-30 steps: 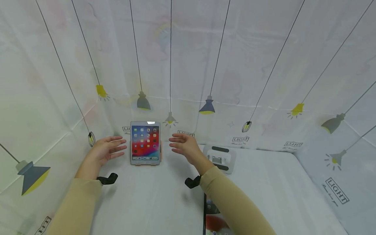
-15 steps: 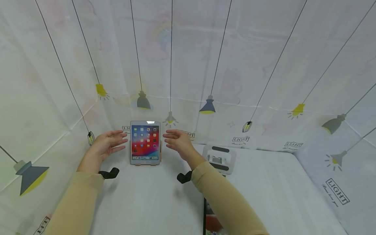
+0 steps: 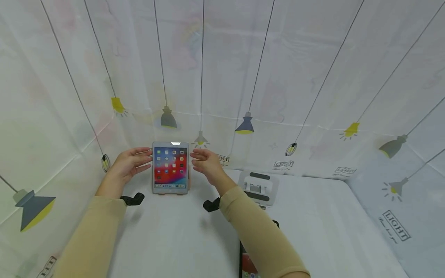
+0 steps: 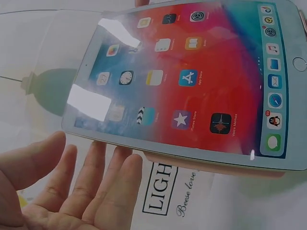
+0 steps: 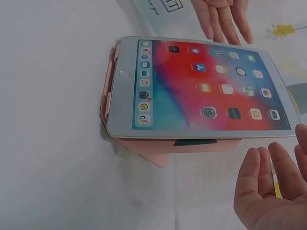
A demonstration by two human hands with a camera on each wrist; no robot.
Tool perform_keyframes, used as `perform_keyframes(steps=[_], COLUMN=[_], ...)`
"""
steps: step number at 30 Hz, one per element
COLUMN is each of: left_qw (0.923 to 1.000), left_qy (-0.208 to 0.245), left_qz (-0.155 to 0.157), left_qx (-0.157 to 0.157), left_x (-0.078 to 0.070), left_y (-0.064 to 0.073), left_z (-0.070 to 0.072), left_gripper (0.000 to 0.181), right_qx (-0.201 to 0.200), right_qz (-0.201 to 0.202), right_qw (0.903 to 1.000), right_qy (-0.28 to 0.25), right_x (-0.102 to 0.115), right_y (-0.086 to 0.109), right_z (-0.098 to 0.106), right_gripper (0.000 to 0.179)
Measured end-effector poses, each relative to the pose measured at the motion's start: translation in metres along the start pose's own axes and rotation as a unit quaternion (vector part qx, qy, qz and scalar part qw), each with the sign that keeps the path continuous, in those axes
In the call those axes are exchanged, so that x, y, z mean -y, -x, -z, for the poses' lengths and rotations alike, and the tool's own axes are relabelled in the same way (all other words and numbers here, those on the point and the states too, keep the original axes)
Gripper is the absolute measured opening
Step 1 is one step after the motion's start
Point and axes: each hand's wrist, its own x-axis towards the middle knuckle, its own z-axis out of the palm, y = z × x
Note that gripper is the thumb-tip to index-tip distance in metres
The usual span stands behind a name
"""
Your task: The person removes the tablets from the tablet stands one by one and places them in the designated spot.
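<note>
A white tablet [image 3: 170, 168] with its home screen lit leans upright on a pink stand [image 5: 158, 152] near the back wall. My left hand [image 3: 131, 165] is at the tablet's left edge, fingers extended, fingertips right at its side in the left wrist view. On the other side my right hand [image 3: 208, 165] is held with straight, slightly spread fingers close to the tablet's right edge. In the right wrist view, that hand's fingers [image 5: 249, 172] stand just off the edge. Neither hand grips anything. Much of the stand is hidden behind the tablet.
A white and grey stand [image 3: 259, 188] with dark pads lies right of my right forearm. Partly under that forearm is a second, dark-edged screen device [image 3: 248, 266]. A white cloth [image 3: 313, 224] covers the table, and a lamp-patterned curtain [image 3: 222, 77] surrounds it.
Both hands have moved inward toward the tablet's side edges, the right hand shifting left the most and the left hand moving slightly right and up. The tablet stays in its stand.
</note>
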Motion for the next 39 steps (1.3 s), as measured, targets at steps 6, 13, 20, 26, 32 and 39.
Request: perform_keyframes(steps=[6,13,20,26,32,39], left_qw=[1.0,1.0,0.9999,0.9997,0.9997,0.9995], left_qy=[-0.005,-0.001,-0.001,-0.008,0.006,-0.001], left_qz=[-0.003,-0.004,-0.011,-0.015,-0.019,-0.02], left_qx=[-0.005,-0.007,-0.009,-0.016,-0.014,-0.025], left_x=[-0.002,-0.003,-0.003,-0.001,0.0,-0.002], left_y=[0.0,-0.001,0.002,0.004,0.004,0.008], left_z=[-0.004,-0.005,-0.005,-0.004,-0.004,-0.006], left_gripper=[0.06,0.06,0.054,0.047,0.036,0.021], right_qx=[-0.014,-0.037,-0.053,-0.053,-0.061,-0.071], right_qz=[0.005,0.021,0.027,0.02,0.025,0.036], right_qw=[0.9998,0.9988,0.998,0.9983,0.9976,0.9961], right_qy=[0.011,0.024,0.02,0.014,0.023,0.039], right_x=[-0.001,-0.001,-0.003,-0.003,-0.002,-0.002], right_y=[-0.001,-0.002,-0.006,-0.004,-0.004,-0.003], right_z=[-0.008,-0.012,-0.017,-0.021,-0.023,-0.026], right_gripper=[0.045,0.04,0.034,0.031,0.027,0.02])
